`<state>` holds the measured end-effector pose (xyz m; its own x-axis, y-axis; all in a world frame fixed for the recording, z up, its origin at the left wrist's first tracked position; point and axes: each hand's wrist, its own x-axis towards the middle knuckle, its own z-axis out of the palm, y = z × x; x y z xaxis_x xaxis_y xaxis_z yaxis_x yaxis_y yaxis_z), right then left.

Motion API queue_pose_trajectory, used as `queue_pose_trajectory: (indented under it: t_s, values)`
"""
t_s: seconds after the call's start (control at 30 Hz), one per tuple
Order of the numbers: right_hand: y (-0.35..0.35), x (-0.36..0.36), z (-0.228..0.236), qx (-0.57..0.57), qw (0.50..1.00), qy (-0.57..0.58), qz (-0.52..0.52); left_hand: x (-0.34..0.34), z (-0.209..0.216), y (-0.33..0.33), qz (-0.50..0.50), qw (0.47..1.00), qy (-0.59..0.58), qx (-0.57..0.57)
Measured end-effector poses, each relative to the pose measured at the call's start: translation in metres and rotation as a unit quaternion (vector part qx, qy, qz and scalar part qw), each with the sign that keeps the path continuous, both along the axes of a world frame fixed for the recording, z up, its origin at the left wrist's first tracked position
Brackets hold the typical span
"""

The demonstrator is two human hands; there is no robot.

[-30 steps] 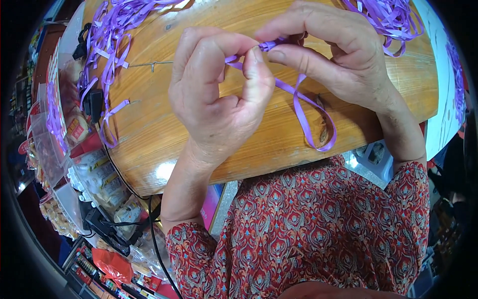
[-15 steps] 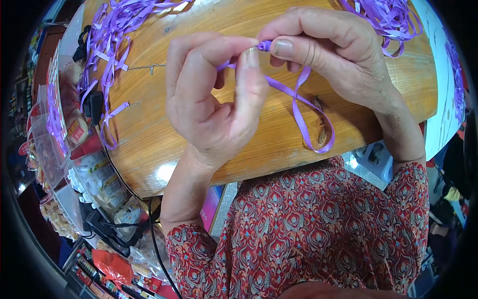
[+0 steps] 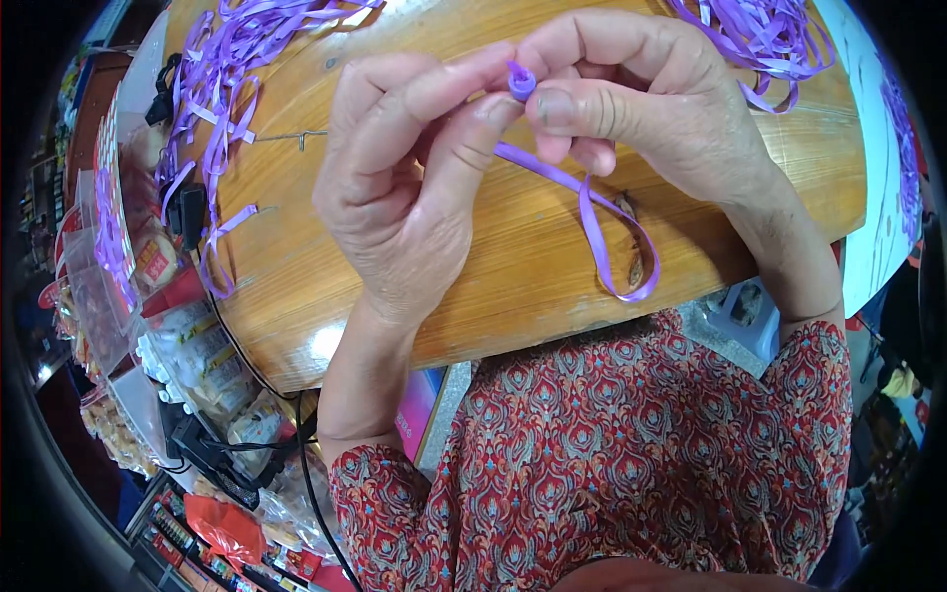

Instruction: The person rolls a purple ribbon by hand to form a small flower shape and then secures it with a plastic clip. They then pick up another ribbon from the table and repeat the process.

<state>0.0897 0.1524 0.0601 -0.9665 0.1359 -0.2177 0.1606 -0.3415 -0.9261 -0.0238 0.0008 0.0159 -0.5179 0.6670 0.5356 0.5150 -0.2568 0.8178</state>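
Note:
A purple ribbon is rolled at one end into a small coil, held up above the wooden table. My left hand pinches the coil's left side between thumb and forefinger. From the right, my right hand presses the same coil with thumb and forefinger, its other fingers curled below. The loose part of the ribbon runs out under the hands and bends into a loop over the table's near part. Part of the ribbon behind my left fingers is hidden.
Heaps of purple ribbon lie at the far left and far right of the wooden table. A thin wire piece rests left of my hands. Packaged goods, a black cable and a red bag crowd the lower left.
The rolled ribbon end has turned from lying sideways to showing its open spiral upward. My left hand has tilted and shifted slightly left; my right fingers have moved closer around the coil.

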Motion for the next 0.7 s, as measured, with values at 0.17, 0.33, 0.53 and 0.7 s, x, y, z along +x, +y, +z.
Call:
queue_pose_trajectory:
  t_s: [0.17,0.33,0.53,0.7]
  values:
    - [0.006,0.002,0.002,-0.019,0.999,-0.045,0.011,-0.004,-0.008,0.002,-0.054,0.998,-0.007,0.045]
    - [-0.001,0.0,-0.017,0.074,0.997,0.006,0.002,-0.003,-0.008,0.003,-0.143,0.977,-0.143,0.072]
    - [0.001,0.002,-0.019,0.022,0.998,0.053,0.034,0.003,-0.003,0.003,-0.176,0.955,-0.227,0.073]
    - [-0.002,0.002,-0.02,0.113,0.992,0.047,0.026,0.014,-0.003,0.0,-0.178,0.926,-0.325,0.071]
